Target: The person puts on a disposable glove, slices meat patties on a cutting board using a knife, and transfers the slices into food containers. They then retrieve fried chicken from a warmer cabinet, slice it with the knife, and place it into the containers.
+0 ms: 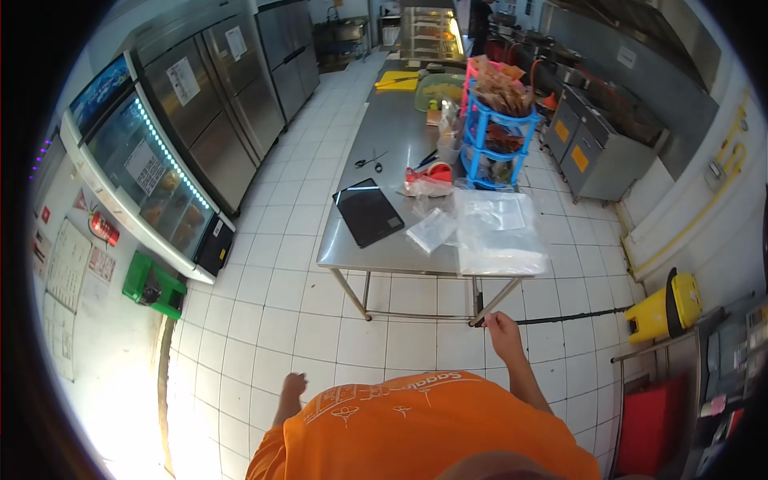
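Observation:
My left hand [295, 384] hangs low beside my orange shirt, fingers curled in, with nothing seen in it. Farther forward on the other side is my right hand [502, 330], also curled and apparently holding nothing, in the air short of the table's near right leg. Both hands are apart from the steel table [376, 252] ahead. On its near end lie a black tablet [369, 213], a small clear plastic packet [432, 230] and a stack of clear plastic bags [500, 232]. Scissors [370, 162] and a red tape dispenser [432, 174] lie farther back.
A blue tiered rack [500, 132] holding brown packets stands on the table's right side. A yellow board [398, 80] lies farther back. Fridges [152, 168] line the left wall, with a green bin [154, 286] nearby. A yellow bin [664, 308] stands at right. Another person [480, 24] is far back.

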Action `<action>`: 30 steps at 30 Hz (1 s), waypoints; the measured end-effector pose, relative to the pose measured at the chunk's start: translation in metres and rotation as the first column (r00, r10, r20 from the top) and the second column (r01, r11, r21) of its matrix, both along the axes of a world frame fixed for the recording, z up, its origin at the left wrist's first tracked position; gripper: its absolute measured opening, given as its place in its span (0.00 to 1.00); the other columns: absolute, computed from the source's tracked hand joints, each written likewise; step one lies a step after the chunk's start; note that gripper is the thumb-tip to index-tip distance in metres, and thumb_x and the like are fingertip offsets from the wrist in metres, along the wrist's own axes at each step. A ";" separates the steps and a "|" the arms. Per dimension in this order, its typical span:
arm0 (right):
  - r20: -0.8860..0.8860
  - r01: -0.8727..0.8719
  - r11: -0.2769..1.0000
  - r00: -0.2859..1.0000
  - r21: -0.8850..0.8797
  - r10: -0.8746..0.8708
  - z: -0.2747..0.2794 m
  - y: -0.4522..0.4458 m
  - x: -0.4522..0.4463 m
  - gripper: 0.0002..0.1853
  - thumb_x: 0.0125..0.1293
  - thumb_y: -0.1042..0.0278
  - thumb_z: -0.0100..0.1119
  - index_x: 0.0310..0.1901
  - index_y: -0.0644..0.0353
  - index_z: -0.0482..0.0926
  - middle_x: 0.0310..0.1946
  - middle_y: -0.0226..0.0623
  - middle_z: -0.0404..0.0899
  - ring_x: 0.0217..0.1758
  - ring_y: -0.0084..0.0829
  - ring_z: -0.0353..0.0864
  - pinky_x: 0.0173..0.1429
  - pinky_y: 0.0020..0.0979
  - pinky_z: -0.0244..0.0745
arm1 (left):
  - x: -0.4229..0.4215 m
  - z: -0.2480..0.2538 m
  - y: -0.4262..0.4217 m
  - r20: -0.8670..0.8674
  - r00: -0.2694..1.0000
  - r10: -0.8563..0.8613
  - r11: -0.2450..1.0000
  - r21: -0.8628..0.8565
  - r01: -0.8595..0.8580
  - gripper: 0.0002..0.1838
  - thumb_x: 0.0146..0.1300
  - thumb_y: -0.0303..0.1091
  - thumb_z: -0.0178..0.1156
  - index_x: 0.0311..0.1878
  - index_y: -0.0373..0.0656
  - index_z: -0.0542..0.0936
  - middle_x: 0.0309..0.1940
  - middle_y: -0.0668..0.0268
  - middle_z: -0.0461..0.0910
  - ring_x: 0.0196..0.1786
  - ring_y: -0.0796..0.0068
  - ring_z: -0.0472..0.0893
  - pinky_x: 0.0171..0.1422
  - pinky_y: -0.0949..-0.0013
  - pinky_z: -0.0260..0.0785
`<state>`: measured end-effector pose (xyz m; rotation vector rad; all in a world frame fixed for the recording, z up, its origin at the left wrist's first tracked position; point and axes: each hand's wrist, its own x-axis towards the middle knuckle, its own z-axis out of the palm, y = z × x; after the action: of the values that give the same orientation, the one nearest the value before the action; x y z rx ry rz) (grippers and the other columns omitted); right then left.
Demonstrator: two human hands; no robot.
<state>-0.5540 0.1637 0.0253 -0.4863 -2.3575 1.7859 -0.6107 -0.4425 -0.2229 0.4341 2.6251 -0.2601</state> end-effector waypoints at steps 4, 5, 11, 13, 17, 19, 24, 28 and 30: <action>-0.035 -0.260 0.947 0.962 0.191 0.271 0.027 -0.029 -0.117 0.16 0.76 0.58 0.47 0.36 0.63 0.76 0.22 0.31 0.70 0.26 0.23 0.66 0.35 0.27 0.65 | 0.112 0.049 -0.123 0.370 0.898 0.238 0.869 -0.494 -0.027 0.14 0.66 0.42 0.51 0.41 0.54 0.86 0.41 0.70 0.86 0.43 0.68 0.83 0.47 0.61 0.73; -0.063 -0.322 0.920 0.937 0.225 0.343 0.033 -0.048 -0.146 0.16 0.76 0.59 0.46 0.36 0.62 0.76 0.20 0.33 0.69 0.25 0.24 0.65 0.34 0.28 0.65 | 0.127 0.060 -0.125 0.347 0.828 0.440 0.840 -0.485 -0.243 0.14 0.65 0.43 0.52 0.43 0.53 0.85 0.42 0.68 0.85 0.44 0.67 0.83 0.48 0.60 0.72; -0.001 -0.524 0.807 0.839 0.273 0.545 0.045 -0.189 -0.289 0.10 0.77 0.67 0.44 0.48 0.62 0.74 0.30 0.44 0.80 0.29 0.37 0.78 0.39 0.34 0.71 | 0.117 0.027 -0.085 0.387 0.265 0.883 0.331 -0.114 -0.937 0.18 0.62 0.45 0.55 0.50 0.47 0.79 0.48 0.60 0.81 0.52 0.60 0.78 0.56 0.57 0.68; 0.074 -0.513 0.826 0.856 0.233 0.511 0.037 -0.230 -0.321 0.10 0.77 0.68 0.44 0.51 0.62 0.73 0.32 0.45 0.81 0.30 0.38 0.81 0.39 0.36 0.71 | 0.074 0.014 -0.083 0.460 0.249 0.852 0.296 -0.031 -0.955 0.20 0.61 0.46 0.57 0.52 0.44 0.77 0.51 0.58 0.79 0.54 0.57 0.76 0.59 0.56 0.67; -0.021 -0.414 0.853 0.896 0.317 0.443 -0.013 -0.285 -0.387 0.12 0.73 0.72 0.49 0.54 0.61 0.74 0.40 0.46 0.78 0.39 0.38 0.80 0.46 0.33 0.74 | -0.039 0.019 -0.130 0.527 0.290 0.799 0.293 0.081 -0.953 0.27 0.59 0.47 0.59 0.57 0.40 0.74 0.55 0.52 0.76 0.59 0.52 0.73 0.64 0.54 0.64; -0.043 -0.402 0.813 0.887 0.420 0.461 -0.021 -0.298 -0.418 0.13 0.71 0.72 0.52 0.54 0.62 0.75 0.46 0.47 0.75 0.45 0.40 0.77 0.52 0.34 0.73 | -0.095 0.026 -0.177 0.509 0.324 0.798 0.313 0.109 -0.943 0.31 0.58 0.48 0.60 0.60 0.38 0.72 0.57 0.50 0.75 0.61 0.50 0.71 0.66 0.53 0.63; 0.175 -0.361 0.847 0.932 0.389 0.317 0.012 -0.306 -0.466 0.16 0.66 0.69 0.59 0.54 0.64 0.77 0.56 0.51 0.72 0.61 0.50 0.73 0.67 0.40 0.68 | -0.285 0.055 -0.289 0.360 0.503 0.786 0.459 0.205 -0.864 0.40 0.55 0.49 0.63 0.66 0.33 0.67 0.62 0.43 0.71 0.67 0.43 0.67 0.73 0.50 0.59; 0.140 -0.121 0.913 0.988 0.389 0.071 0.016 -0.301 -0.505 0.15 0.66 0.70 0.58 0.53 0.64 0.78 0.54 0.52 0.73 0.55 0.47 0.77 0.59 0.38 0.74 | -0.477 0.078 -0.318 0.051 0.658 0.751 0.555 0.491 -0.671 0.39 0.55 0.48 0.65 0.65 0.32 0.69 0.62 0.43 0.71 0.68 0.43 0.67 0.74 0.49 0.59; 0.144 -0.048 0.911 0.989 0.409 -0.013 0.009 -0.298 -0.532 0.14 0.66 0.70 0.58 0.51 0.64 0.79 0.52 0.51 0.74 0.52 0.45 0.79 0.55 0.37 0.76 | -0.561 0.089 -0.319 0.026 0.644 0.765 0.526 0.553 -0.647 0.39 0.56 0.48 0.65 0.66 0.33 0.69 0.62 0.42 0.71 0.68 0.42 0.66 0.74 0.49 0.58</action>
<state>-1.0856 -0.1345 0.0346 -0.5458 -2.7425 1.2341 -1.1721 -0.7615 -0.1338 -0.5959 2.8004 0.7427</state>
